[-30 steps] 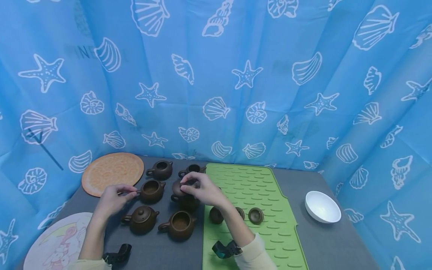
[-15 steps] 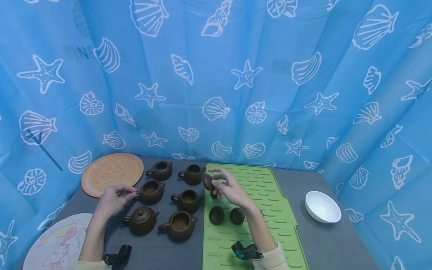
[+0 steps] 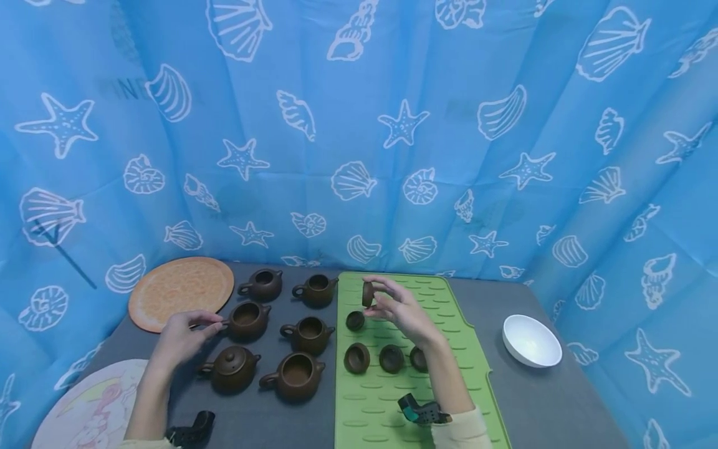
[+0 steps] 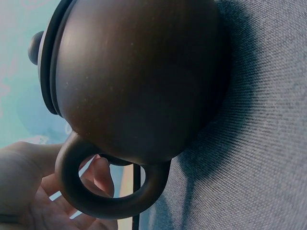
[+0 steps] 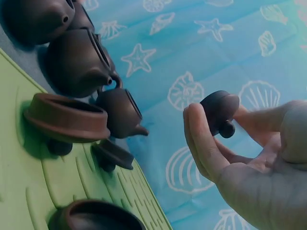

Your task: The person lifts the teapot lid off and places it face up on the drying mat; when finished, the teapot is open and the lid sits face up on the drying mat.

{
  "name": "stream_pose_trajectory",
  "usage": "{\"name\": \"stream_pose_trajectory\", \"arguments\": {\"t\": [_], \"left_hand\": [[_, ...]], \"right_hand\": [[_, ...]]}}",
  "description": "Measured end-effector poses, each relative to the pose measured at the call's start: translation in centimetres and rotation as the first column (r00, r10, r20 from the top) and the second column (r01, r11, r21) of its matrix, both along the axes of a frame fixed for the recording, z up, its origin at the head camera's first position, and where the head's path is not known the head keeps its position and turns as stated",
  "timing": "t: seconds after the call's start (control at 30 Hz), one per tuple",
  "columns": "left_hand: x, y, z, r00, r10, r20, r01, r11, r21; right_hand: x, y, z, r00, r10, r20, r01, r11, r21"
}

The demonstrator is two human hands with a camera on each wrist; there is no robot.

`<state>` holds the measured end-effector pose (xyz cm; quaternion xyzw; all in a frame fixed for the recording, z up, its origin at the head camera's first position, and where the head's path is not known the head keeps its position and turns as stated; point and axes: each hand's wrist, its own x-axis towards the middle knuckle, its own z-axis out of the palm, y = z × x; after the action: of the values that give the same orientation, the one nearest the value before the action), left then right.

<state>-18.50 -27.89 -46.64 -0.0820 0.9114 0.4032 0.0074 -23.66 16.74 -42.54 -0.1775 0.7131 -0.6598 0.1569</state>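
My left hand (image 3: 182, 340) pinches the handle of a brown lidless teapot (image 3: 248, 323) in the middle of the left column. A lidded teapot (image 3: 232, 368) stands nearer to me; its body (image 4: 134, 81) fills much of the left wrist view, the hand showing behind its handle. My right hand (image 3: 406, 312) holds a small brown teapot lid (image 3: 367, 294) on edge above the green mat, between thumb and fingers. The lid's knob (image 5: 226, 129) shows in the right wrist view. Just left of the mat sits another lidless teapot (image 3: 311, 337).
On the green mat (image 3: 381, 399) several lids (image 3: 391, 359) lie knob down. More lidless teapots (image 3: 296, 377) stand on the grey cloth to its left. A white bowl (image 3: 531, 341) is at the right; a round orange board (image 3: 182, 293) and a pale printed board (image 3: 90, 405) lie left.
My right hand has lifted a lid off the middle right-hand teapot and carried it right over the mat, turning it on edge. The left hand stays at its handle.
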Motion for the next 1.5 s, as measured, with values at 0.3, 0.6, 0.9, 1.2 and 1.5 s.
{"name": "stream_pose_trajectory", "arguments": {"t": [0.3,0.6,0.9,1.2,1.5], "left_hand": [[0.2,-0.1,0.1,1.000,0.010,0.000,-0.010,1.000,0.002],[0.1,0.1,-0.2,0.999,-0.001,-0.032,0.001,1.000,-0.011],[0.2,0.1,0.0,1.000,0.007,-0.010,-0.007,1.000,0.004],[0.4,0.2,0.1,1.000,0.000,-0.023,0.000,1.000,0.001],[0.3,0.2,0.1,1.000,-0.002,-0.028,0.002,1.000,0.002]], "right_hand": [[-0.4,0.5,-0.5,0.996,-0.031,-0.086,0.040,0.994,0.103],[-0.9,1.7,-1.9,0.999,-0.002,-0.041,0.010,0.981,0.196],[-1.3,3.1,-3.0,0.995,0.089,-0.051,-0.072,0.961,0.266],[-1.5,4.5,-3.5,0.991,0.115,-0.069,-0.088,0.943,0.320],[-1.6,4.7,-3.9,0.987,0.145,-0.065,-0.110,0.920,0.376]]}}
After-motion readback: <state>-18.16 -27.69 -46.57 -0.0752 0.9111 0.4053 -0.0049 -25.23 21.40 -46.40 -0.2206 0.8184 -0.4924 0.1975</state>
